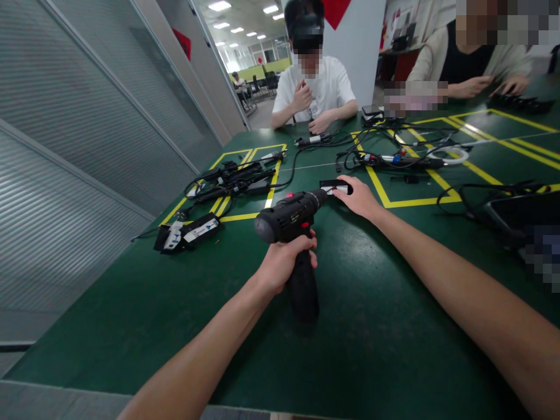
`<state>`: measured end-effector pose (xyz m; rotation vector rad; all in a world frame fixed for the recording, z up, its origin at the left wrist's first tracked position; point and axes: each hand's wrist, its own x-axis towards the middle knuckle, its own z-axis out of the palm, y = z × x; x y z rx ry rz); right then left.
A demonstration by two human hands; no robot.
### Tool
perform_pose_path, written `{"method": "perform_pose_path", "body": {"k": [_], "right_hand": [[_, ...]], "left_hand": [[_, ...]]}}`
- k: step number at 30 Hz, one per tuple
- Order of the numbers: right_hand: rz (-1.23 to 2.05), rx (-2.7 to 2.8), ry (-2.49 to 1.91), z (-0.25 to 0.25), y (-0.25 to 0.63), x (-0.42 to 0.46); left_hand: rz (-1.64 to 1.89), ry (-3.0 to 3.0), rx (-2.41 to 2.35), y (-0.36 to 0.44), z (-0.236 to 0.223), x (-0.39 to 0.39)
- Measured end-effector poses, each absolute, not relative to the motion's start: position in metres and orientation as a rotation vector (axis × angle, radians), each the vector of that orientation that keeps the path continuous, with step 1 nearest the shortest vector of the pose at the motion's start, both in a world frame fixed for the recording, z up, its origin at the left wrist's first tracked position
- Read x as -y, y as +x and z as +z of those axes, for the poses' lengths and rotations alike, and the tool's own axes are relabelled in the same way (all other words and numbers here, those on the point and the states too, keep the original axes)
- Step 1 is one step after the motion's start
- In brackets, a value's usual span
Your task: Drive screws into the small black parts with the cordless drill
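A black cordless drill point(289, 217) is gripped round its handle by my left hand point(284, 262), and its chuck points away from me to the right. Just beyond the chuck lies a small black piece with a white label point(335, 187). My right hand point(356, 197) has its thumb and fingers closed on the right end of that piece. The drill's front hides part of the piece's left side, so I cannot tell whether the tip touches it. Both forearms reach in low over the green table point(371, 326).
Black cables and adapters point(240, 178) lie bunched on the left, with black labelled pieces point(188, 232) nearer me. More cables point(394, 154) and tools spread at the back right. A dark device point(525, 210) sits at the right edge. Two people point(315, 87) sit across the table.
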<state>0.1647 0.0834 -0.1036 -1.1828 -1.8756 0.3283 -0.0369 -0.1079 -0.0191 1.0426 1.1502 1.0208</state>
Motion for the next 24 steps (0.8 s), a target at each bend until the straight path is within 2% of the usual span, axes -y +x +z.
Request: {"method": "perform_pose_path", "body": {"k": [24], "right_hand": [[0.341, 1.86, -1.173, -0.106, 0.1641, -0.0851]], "left_hand": [[1.018, 1.024, -1.176, -0.0342, -0.0166, 0.1077]]}}
